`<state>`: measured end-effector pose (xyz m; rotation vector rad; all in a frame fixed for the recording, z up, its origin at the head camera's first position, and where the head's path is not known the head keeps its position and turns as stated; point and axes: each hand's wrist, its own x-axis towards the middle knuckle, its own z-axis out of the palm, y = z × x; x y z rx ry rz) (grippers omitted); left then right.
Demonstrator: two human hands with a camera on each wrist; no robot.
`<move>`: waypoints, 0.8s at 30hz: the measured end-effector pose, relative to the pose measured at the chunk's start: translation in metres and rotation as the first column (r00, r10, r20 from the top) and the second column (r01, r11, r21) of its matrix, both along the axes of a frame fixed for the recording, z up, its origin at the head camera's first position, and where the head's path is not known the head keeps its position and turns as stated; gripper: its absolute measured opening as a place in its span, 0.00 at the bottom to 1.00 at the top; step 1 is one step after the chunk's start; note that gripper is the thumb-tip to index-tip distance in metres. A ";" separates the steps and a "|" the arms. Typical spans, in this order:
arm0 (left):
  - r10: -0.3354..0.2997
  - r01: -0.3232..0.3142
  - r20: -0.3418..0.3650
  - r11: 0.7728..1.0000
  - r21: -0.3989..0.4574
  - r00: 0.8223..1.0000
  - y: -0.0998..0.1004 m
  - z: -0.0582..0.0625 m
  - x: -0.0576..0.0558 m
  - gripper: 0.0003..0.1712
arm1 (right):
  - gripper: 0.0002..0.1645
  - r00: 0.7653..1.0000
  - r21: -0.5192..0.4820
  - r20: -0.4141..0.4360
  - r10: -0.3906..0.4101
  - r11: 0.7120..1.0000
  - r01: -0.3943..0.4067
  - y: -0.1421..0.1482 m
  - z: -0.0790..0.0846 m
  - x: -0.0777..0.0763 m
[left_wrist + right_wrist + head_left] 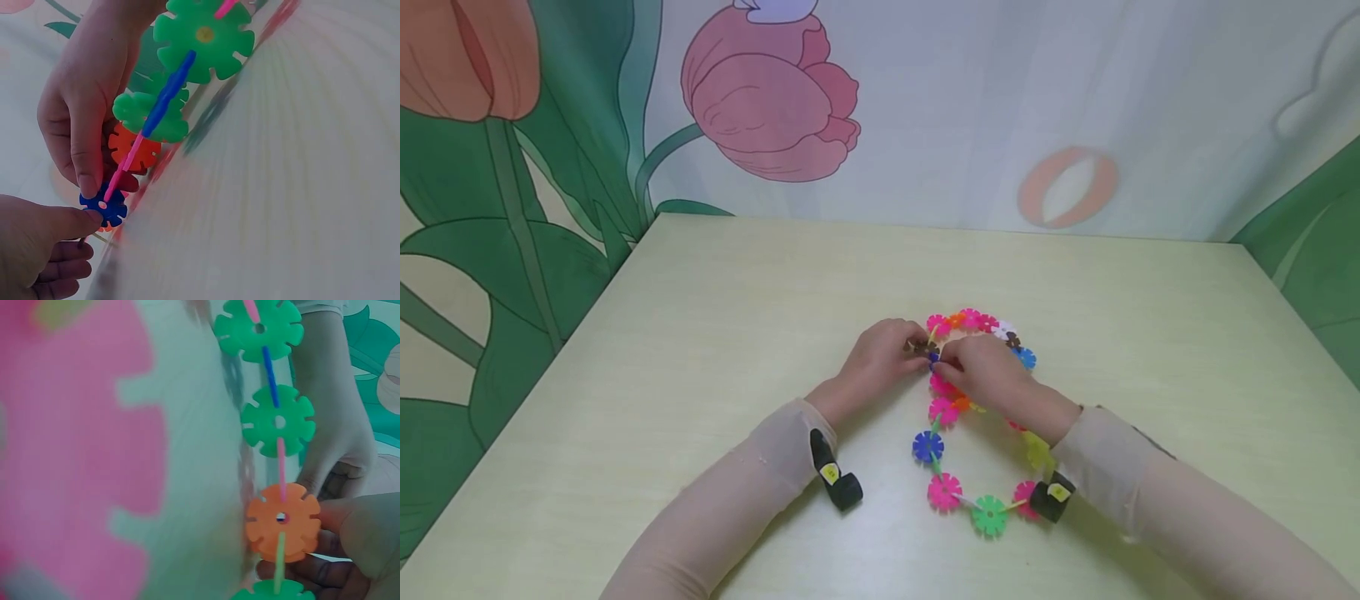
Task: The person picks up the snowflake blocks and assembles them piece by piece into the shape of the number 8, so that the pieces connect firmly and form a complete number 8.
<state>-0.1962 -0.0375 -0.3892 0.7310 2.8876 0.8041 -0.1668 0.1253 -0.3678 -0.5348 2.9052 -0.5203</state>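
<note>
Slotted plastic flower discs, joined by short sticks, form a colourful chain on the table. In the head view my left hand [883, 358] pinches a brown flower disc [927, 349] at the chain's left side. My right hand [996, 367], beside it, pinches a small blue flower disc [934, 358]. Both thumbs meet at the blue disc [111, 210] in the left wrist view, where a pink stick [125, 167] runs from it. The right wrist view has an orange disc [275, 528] in front of my right fingertips, overlapping them. The fingers partly hide the joint.
The chain's upper part arches behind my right hand, through a white disc [1002, 331]. Its lower loop passes a dark blue disc [928, 447] and a green disc [990, 516] on the pale table [760, 275]. A flower-printed backdrop [940, 108] stands behind the table.
</note>
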 end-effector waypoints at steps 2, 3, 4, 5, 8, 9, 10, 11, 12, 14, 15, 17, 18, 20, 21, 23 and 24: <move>-0.005 0.005 -0.006 1.000 -0.004 1.000 -0.001 0.000 0.000 0.17 | 0.11 1.000 -0.003 0.023 -0.004 1.000 0.004 0.000 0.001 0.000; -0.009 0.009 -0.011 1.000 -0.009 1.000 -0.001 -0.001 0.000 0.17 | 0.11 0.999 -0.006 0.032 -0.005 1.000 0.006 0.000 0.002 0.000; -0.013 0.013 -0.018 1.000 -0.014 1.000 -0.002 -0.001 0.000 0.17 | 0.11 0.999 -0.012 0.040 -0.006 1.000 0.007 0.001 0.002 0.001; -0.017 0.017 -0.024 1.000 -0.020 1.000 -0.002 -0.001 0.001 0.17 | 0.11 0.999 -0.022 0.046 -0.004 1.000 0.005 0.001 0.003 0.001; -0.022 0.021 -0.040 0.999 -0.040 0.999 -0.004 0.000 0.001 0.17 | 0.11 0.999 -0.031 0.051 -0.001 1.000 0.003 0.002 0.006 0.002; -0.023 0.021 -0.041 0.999 -0.044 0.999 -0.005 0.000 0.001 0.17 | 0.11 0.999 -0.034 0.049 0.003 0.999 -0.002 0.002 0.007 0.002; -0.022 0.020 -0.043 0.999 -0.046 0.999 -0.005 0.000 0.001 0.17 | 0.11 0.999 -0.035 0.047 0.008 0.999 -0.006 0.003 0.008 0.002; -0.022 0.020 -0.045 0.999 -0.050 0.999 -0.006 0.000 0.001 0.17 | 0.11 0.999 -0.037 0.044 0.013 0.999 -0.011 0.004 0.010 0.003; -0.019 0.017 -0.045 0.999 -0.052 0.999 -0.006 0.000 0.001 0.17 | 0.11 0.999 -0.037 0.041 0.014 0.999 -0.012 0.005 0.012 0.003; -0.016 0.013 -0.048 0.998 -0.054 0.999 -0.007 0.000 0.001 0.18 | 0.10 0.999 -0.055 0.033 0.024 0.998 -0.022 0.008 0.016 0.005; -0.013 0.010 -0.050 0.998 -0.058 0.999 -0.007 -0.001 0.001 0.19 | 0.10 0.999 -0.070 0.026 0.031 0.997 -0.029 0.010 0.018 0.007; -0.005 0.001 -0.062 0.997 -0.071 0.998 -0.007 0.000 0.002 0.20 | 0.11 0.999 -0.098 0.010 0.038 0.995 -0.037 0.016 0.022 0.010; -0.001 -0.004 -0.067 0.997 -0.076 0.998 -0.008 0.001 0.002 0.21 | 0.11 0.999 -0.111 0.000 0.038 0.993 -0.038 0.019 0.024 0.011; 0.001 -0.009 -0.089 0.996 -0.088 0.996 -0.009 0.003 0.003 0.22 | 0.14 0.999 -0.139 -0.024 0.040 0.989 -0.043 0.026 0.027 0.015; 0.001 -0.009 -0.098 0.996 -0.090 0.995 -0.009 0.004 0.003 0.23 | 0.15 0.999 -0.147 -0.038 0.036 0.988 -0.042 0.030 0.029 0.016; -0.005 -0.006 -0.123 0.996 -0.088 0.992 -0.011 0.007 0.003 0.24 | 0.17 0.998 -0.159 -0.063 0.026 0.987 -0.035 0.038 0.031 0.019; -0.008 -0.005 -0.138 0.996 -0.087 0.990 -0.012 0.007 0.003 0.24 | 0.18 0.996 -0.161 -0.082 0.023 0.986 -0.036 0.043 0.032 0.021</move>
